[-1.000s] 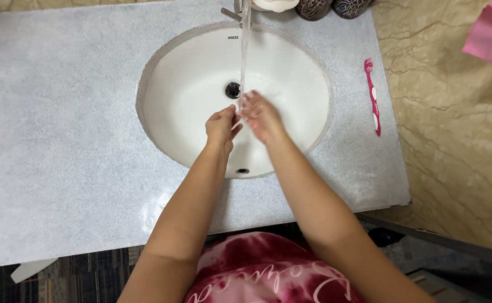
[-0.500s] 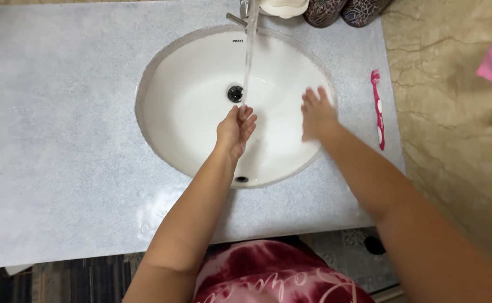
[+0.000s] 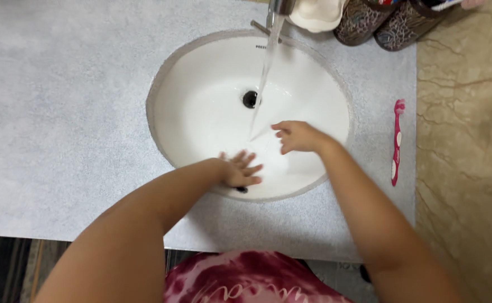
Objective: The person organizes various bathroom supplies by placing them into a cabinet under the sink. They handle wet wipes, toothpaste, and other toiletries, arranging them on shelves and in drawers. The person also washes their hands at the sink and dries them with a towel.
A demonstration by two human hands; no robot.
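A white oval sink (image 3: 195,106) is set into a speckled grey counter (image 3: 60,112). Water runs from a metal tap (image 3: 280,5) at the top edge into the basin, beside the dark drain (image 3: 250,99). My left hand (image 3: 240,169) is spread flat, fingers apart, low over the near side of the basin. Just right of the water stream, my right hand (image 3: 296,136) hovers with its fingers loosely curled toward the stream. Neither hand holds anything.
A pink toothbrush (image 3: 396,141) lies on the counter right of the sink. A white soap dish (image 3: 317,14) and two dark patterned cups (image 3: 386,19) stand behind the sink. A beige marbled wall (image 3: 470,140) borders the counter on the right.
My left hand dropped from under the stream to the near side of the basin. My right hand came back from the sink's right rim toward the stream. The view shifted.
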